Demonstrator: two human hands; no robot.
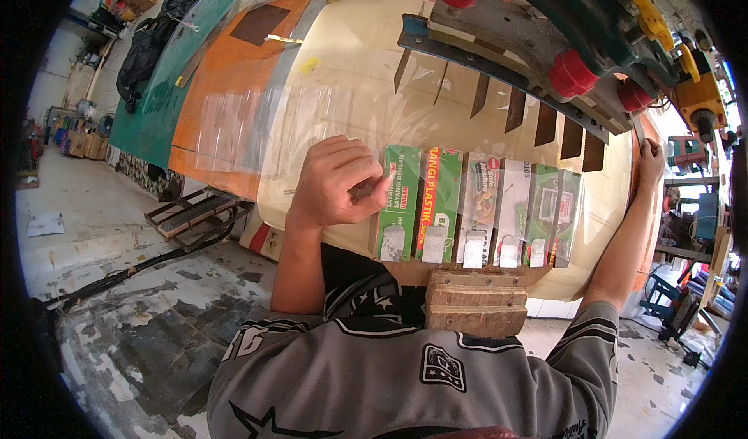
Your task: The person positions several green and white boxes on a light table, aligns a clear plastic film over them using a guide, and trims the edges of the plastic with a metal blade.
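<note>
My left hand [341, 180] is curled into a loose fist beside the left end of a row of printed card strips [477, 201]. Nothing shows sticking out of it. Out at the right edge of the table, my right hand [651, 162] has its fingers closed; what they hold, if anything, is hidden. The strips lie side by side on the cream table top [343, 73], each with a pale patch at its near end. Beyond them, a row of dark flat blades [514, 110] hangs from a long metal bar [499, 69]. Clear plastic film [234, 127] lies to the left.
A green machine frame [576, 14] with red knobs [574, 73] and yellow parts [653, 22] overhangs the far right. A stepped wooden block [477, 303] juts from the near edge towards my chest. Low wooden slats [195, 215] and a black cable [117, 283] are on the left floor.
</note>
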